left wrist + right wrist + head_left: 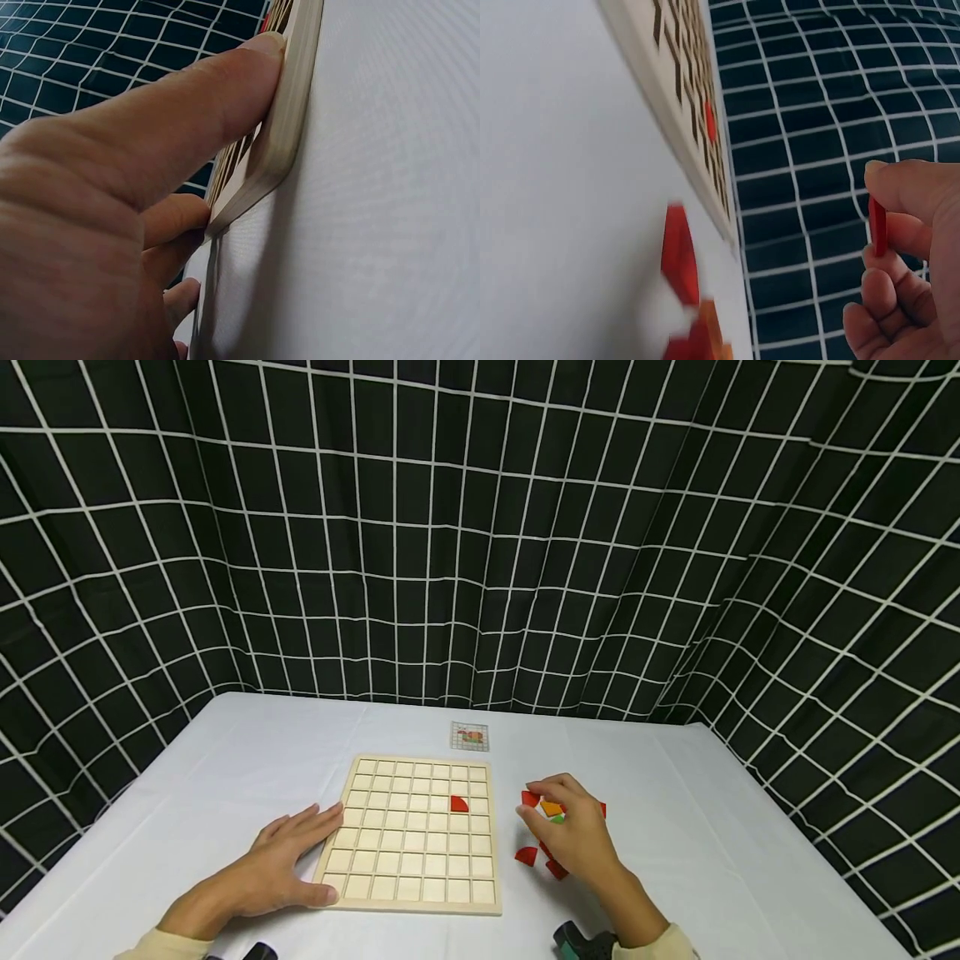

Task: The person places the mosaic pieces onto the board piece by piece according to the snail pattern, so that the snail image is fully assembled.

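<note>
A pale wooden grid board lies on the white table. One red quarter-round tile sits in a cell toward its upper right. My left hand is spread at the board's near-left corner, fingers along the left edge and thumb pressing on the rim, as the left wrist view also shows. To the right of the board, my right hand is raised over loose tiles. Between its thumb and fingers it pinches a thin red tile, seen edge-on in the right wrist view.
Loose tiles lie under and around the right hand: a red quarter-round tile, an orange tile and others partly hidden. Behind the board is a small picture card. Black curtains with white grid lines surround the table.
</note>
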Demonstrator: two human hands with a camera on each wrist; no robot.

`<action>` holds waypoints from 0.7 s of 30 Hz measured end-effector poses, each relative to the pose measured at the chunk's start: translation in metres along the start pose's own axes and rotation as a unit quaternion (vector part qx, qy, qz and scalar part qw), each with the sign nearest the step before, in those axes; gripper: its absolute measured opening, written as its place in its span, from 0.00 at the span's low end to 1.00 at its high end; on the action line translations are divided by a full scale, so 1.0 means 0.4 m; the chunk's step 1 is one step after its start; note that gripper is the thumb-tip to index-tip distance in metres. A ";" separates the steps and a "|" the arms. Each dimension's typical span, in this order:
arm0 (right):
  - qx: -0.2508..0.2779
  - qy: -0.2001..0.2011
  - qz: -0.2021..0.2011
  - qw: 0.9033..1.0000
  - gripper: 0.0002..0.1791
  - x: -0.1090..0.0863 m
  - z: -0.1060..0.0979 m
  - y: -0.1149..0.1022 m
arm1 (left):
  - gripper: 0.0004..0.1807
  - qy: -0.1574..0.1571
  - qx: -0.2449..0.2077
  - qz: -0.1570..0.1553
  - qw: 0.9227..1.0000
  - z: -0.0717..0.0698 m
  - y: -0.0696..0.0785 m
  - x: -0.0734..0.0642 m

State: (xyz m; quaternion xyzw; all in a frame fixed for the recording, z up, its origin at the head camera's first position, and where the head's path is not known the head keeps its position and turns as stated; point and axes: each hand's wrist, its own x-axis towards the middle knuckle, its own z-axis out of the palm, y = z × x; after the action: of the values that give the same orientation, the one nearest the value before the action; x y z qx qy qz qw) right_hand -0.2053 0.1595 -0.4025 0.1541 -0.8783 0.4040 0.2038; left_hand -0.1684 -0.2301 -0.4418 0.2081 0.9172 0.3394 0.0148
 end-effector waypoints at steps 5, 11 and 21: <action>0.038 0.003 -0.025 0.999 0.16 0.014 0.036 -0.022 | 0.55 -0.003 -0.002 -0.010 1.000 0.000 0.002 0.003; 0.047 0.000 -0.047 0.998 0.15 0.029 0.083 -0.042 | 0.56 -0.004 -0.002 -0.018 1.000 0.000 0.002 0.003; 0.058 -0.056 -0.051 0.995 0.15 0.032 0.156 -0.051 | 0.55 0.002 0.005 -0.002 1.000 0.001 0.000 0.001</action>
State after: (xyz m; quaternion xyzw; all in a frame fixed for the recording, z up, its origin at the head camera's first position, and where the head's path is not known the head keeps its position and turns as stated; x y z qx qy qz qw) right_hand -0.2221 0.0972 -0.4201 0.2327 -0.8547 0.4337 0.1653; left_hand -0.1686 -0.2299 -0.4423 0.2060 0.9191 0.3356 0.0126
